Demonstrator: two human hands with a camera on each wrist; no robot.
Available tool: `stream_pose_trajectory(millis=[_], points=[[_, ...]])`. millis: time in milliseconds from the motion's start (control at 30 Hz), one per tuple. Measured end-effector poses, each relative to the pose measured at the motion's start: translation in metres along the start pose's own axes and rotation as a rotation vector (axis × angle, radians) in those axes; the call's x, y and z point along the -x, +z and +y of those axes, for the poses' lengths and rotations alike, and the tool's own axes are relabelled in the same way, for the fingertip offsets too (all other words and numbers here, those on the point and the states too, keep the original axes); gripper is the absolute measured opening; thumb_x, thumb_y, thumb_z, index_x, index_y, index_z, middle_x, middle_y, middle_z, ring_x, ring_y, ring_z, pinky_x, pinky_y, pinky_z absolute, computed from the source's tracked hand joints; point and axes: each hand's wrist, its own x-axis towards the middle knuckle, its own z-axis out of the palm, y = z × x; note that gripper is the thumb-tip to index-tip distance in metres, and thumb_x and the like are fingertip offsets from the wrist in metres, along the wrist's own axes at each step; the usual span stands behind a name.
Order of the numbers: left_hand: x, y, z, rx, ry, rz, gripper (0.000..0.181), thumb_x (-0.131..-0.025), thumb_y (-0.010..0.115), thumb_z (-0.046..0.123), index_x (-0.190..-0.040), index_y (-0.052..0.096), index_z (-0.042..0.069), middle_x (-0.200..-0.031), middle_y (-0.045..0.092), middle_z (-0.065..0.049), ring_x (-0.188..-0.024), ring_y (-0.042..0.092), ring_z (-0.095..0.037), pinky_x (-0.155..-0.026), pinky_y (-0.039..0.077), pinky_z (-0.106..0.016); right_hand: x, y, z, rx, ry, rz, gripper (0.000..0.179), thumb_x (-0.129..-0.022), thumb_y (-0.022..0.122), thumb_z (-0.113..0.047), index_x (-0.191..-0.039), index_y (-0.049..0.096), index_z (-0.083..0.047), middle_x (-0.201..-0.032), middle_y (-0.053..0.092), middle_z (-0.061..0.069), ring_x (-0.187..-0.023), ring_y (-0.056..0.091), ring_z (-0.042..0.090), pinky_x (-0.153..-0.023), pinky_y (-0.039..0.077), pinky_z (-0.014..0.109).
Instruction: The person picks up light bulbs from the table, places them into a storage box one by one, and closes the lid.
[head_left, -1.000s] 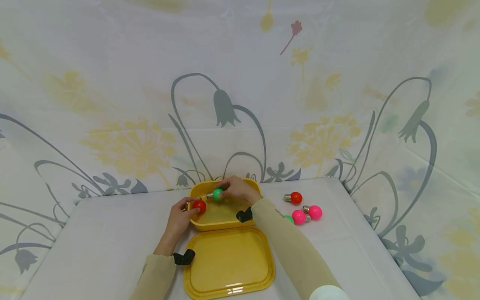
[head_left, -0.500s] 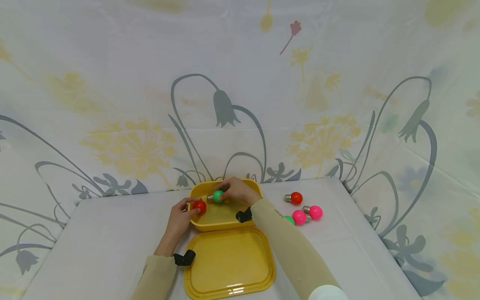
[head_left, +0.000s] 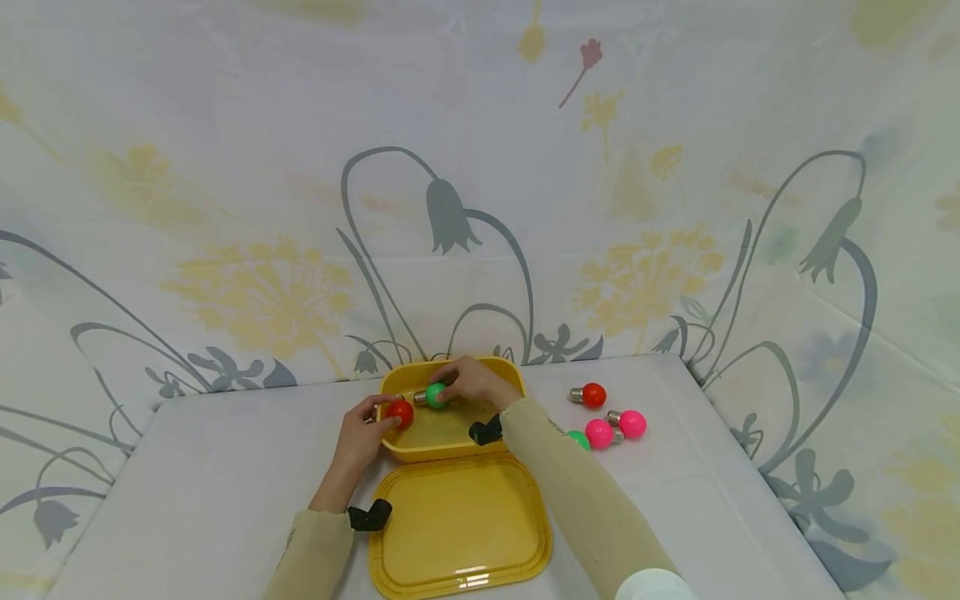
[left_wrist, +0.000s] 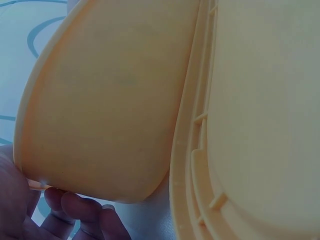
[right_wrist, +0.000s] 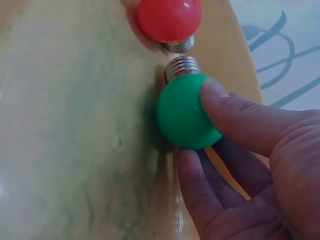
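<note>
My right hand [head_left: 476, 381] reaches into a yellow plastic box [head_left: 450, 455] and pinches a green light bulb [right_wrist: 184, 114] by its globe, between thumb and fingers. The bulb lies sideways, its silver screw base pointing left. Just beyond that base, in the right wrist view, is a red bulb [right_wrist: 170, 17] against the box's left end. My left hand [head_left: 357, 437] grips the box at its left rim, with thumb over the edge. Its curled fingers [left_wrist: 82, 207] show against the outer wall in the left wrist view, where the bulbs are hidden.
A yellow lid [head_left: 461, 525] lies flat directly in front of the box. To the right on the white table are a red bulb [head_left: 594, 395], two pink bulbs [head_left: 632, 424] and a green bulb [head_left: 577, 438] partly hidden by my right sleeve. A patterned cloth wall [head_left: 480, 208] stands behind.
The green bulb in my right hand has come slightly lower and toward me inside the box. My left hand, the red bulb and the box stay where they were.
</note>
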Motion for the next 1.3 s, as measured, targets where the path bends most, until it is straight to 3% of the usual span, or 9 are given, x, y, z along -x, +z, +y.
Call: stream_pose_trajectory(millis=[267, 733, 1067, 1300], points=[[0.0, 0.0, 0.0, -0.008, 0.0, -0.005, 0.03, -0.091, 0.068, 0.006, -0.121, 0.068, 0.007, -0.114, 0.052, -0.015, -0.105, 0.042, -0.027, -0.083, 0.039, -0.032, -0.002, 0.001, 0.001, -0.024, 0.0, -0.016, 0.032, -0.088, 0.074, -0.005, -0.12, 0.071, -0.003, -0.116, 0.069, 0.009, -0.102, 0.063, 0.02, -0.09, 0.051, 0.03], [-0.002, 0.0, 0.0, -0.003, 0.007, -0.011, 0.03, -0.091, 0.067, 0.004, -0.121, 0.068, 0.005, -0.114, 0.052, -0.015, -0.105, 0.041, -0.026, -0.084, 0.035, -0.036, -0.003, 0.003, 0.003, -0.1, 0.006, 0.001, 0.037, -0.089, 0.069, 0.003, -0.125, 0.068, -0.004, -0.122, 0.067, 0.008, -0.111, 0.061, 0.02, -0.093, 0.049, 0.03], [-0.002, 0.0, 0.001, -0.004, 0.017, -0.007, 0.03, -0.091, 0.068, 0.005, -0.121, 0.068, 0.006, -0.098, 0.045, -0.011, -0.098, 0.04, -0.025, -0.078, 0.032, -0.034, 0.0, -0.001, -0.003, -0.113, 0.0, 0.063, 0.034, -0.09, 0.068, 0.0, -0.123, 0.071, -0.008, -0.12, 0.068, 0.005, -0.113, 0.06, 0.021, -0.101, 0.045, 0.036], [-0.001, 0.001, 0.0, 0.001, 0.011, -0.007, 0.03, -0.092, 0.067, 0.004, -0.121, 0.067, 0.005, -0.108, 0.049, -0.014, -0.102, 0.039, -0.025, -0.082, 0.033, -0.035, 0.001, -0.003, -0.006, -0.136, 0.004, 0.084, 0.033, -0.091, 0.069, -0.001, -0.123, 0.07, -0.008, -0.119, 0.069, 0.004, -0.113, 0.061, 0.019, -0.101, 0.045, 0.033]])
